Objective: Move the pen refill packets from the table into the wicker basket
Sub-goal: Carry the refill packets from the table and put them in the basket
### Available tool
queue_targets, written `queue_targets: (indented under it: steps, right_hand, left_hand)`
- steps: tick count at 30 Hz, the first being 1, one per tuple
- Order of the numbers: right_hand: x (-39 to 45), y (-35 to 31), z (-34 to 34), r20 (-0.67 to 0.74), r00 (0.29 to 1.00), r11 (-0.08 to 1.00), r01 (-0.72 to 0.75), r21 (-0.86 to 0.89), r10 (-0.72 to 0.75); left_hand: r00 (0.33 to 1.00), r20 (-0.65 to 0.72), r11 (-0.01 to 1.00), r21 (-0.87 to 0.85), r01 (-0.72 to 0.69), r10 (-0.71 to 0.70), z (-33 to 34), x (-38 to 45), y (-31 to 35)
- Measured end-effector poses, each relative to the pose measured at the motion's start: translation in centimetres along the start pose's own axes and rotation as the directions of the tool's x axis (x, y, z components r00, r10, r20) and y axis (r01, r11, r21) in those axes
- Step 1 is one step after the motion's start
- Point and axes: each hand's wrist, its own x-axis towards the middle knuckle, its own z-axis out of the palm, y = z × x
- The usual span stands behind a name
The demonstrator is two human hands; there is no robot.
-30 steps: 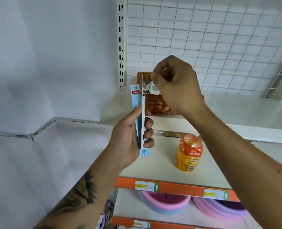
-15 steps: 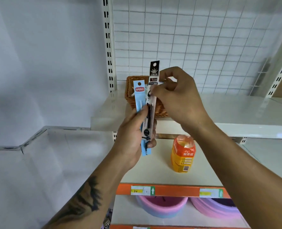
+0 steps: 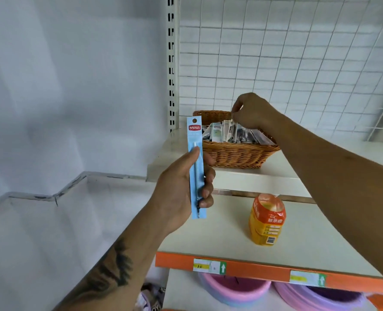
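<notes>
A brown wicker basket [image 3: 237,154] stands on the upper white shelf, holding several pen refill packets [image 3: 217,132] leaning side by side. My left hand [image 3: 181,194] grips one light blue refill packet [image 3: 196,167] upright in front of the basket's left end, thumb on its front and fingers curled behind. My right hand [image 3: 251,112] reaches over the basket's back and pinches the top of a dark packet [image 3: 232,129] that stands among the others inside.
An orange drink bottle [image 3: 266,219] stands on the lower shelf [image 3: 230,239] with its orange price rail. Pink and purple basins [image 3: 235,289] sit on the shelf below. Wire grid panel [image 3: 287,52] behind the basket; white wall and ledge to the left.
My right hand took the dark packet out of my left hand and carried it up and back into the basket. The left hand now holds only the blue packet.
</notes>
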Motion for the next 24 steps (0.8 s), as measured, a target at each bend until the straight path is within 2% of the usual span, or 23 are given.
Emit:
queue_targets:
  steps: [2, 5, 8, 12, 16, 21, 24]
  right_hand:
    - [0.5, 0.6, 1.1, 0.053, 0.999, 0.974, 0.019, -0.228, -0.007]
    - [0.0, 0.5, 1.1, -0.036, 0.997, 0.958, 0.06, -0.281, -0.073]
    - [-3.6, -0.5, -0.2, -0.247, 0.937, 0.968, 0.232, -0.099, -0.249]
    - [-12.6, -1.2, 0.4, -0.431, 0.863, 0.867, 0.408, 0.285, -0.264]
    - [-18.1, 0.2, 3.9, -0.36, 0.912, 0.786, 0.365, 0.499, -0.194]
    - [-20.0, -0.1, 6.4, -0.267, 0.954, 0.783, 0.268, 0.561, -0.135]
    - [-20.3, -0.6, 6.4, -0.202, 0.976, 0.73, 0.201, 0.653, -0.088]
  left_hand:
    - [1.0, 0.002, 1.0, 0.017, -0.016, 0.016, -0.1, -0.1, 0.1]
    - [0.998, -0.02, 0.996, 0.075, -0.057, 0.059, -0.1, 0.1, 0.1]
    - [0.991, -0.05, 0.983, 0.144, -0.116, 0.124, 0.2, 0.4, 0.0]
    - [0.97, -0.091, 0.949, 0.248, -0.197, 0.225, 0.6, 1.1, 0.4]
    - [0.958, -0.13, 0.937, 0.275, -0.214, 0.257, 1.8, 1.6, 0.2]
    - [0.954, -0.135, 0.931, 0.291, -0.221, 0.269, 2.5, 2.2, -1.0]
    - [0.95, -0.123, 0.914, 0.331, -0.233, 0.287, 2.4, 2.5, -1.1]
